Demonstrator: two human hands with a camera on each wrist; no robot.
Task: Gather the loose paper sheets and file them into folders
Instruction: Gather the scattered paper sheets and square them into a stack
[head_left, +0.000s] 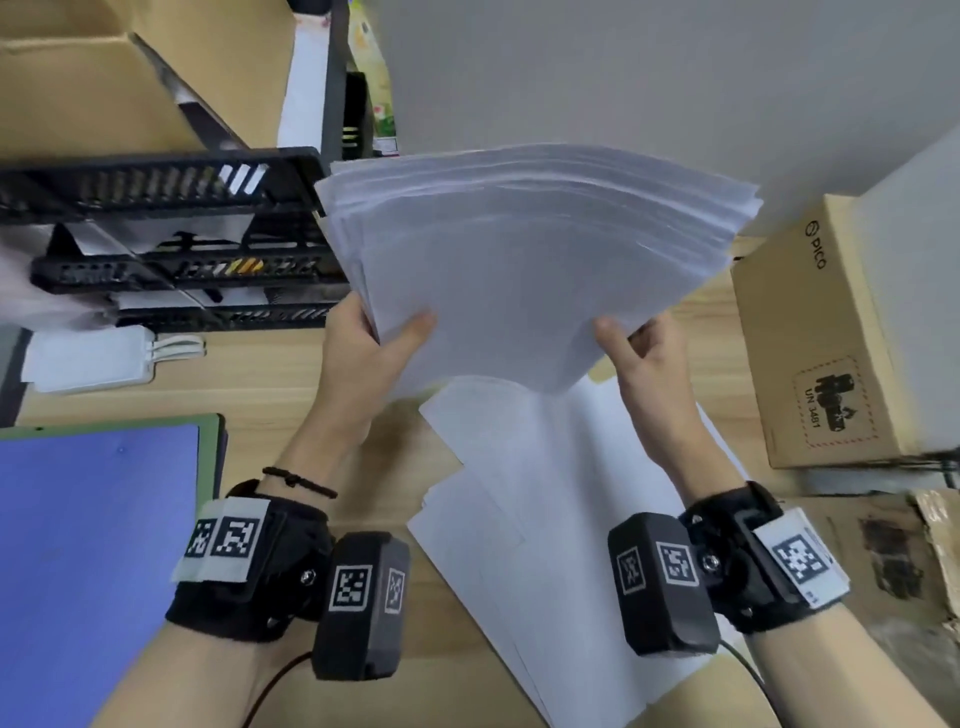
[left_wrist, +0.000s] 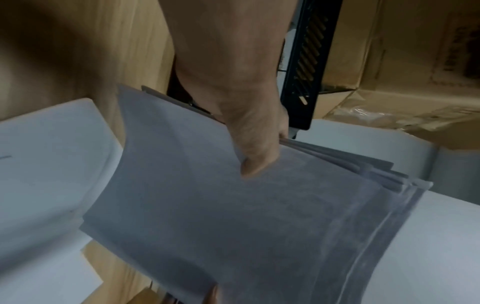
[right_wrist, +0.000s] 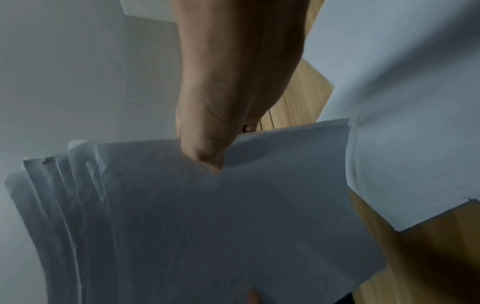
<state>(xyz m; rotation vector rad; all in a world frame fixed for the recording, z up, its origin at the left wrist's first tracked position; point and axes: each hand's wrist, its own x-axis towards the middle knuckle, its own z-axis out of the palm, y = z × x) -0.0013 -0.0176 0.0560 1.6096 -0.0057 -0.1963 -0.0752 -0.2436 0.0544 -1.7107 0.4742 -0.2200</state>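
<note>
Office desk corner, plain surroundings.
Light wood-grain desktop (head_left: 270, 379); grey-white wall (head_left: 623, 73) behind; black slotted stacking trays (head_left: 156, 187) at left rear; open cardboard box (head_left: 78, 78) upper left; printed PICO carton (head_left: 810, 338) at right; white power strip (head_left: 88, 358) on desk.

A brown cardboard box (head_left: 810, 338) at the right of the head view is showing "PICO" with a round logo near its top, and "UN 3481" inside a dashed label lower down.
</note>
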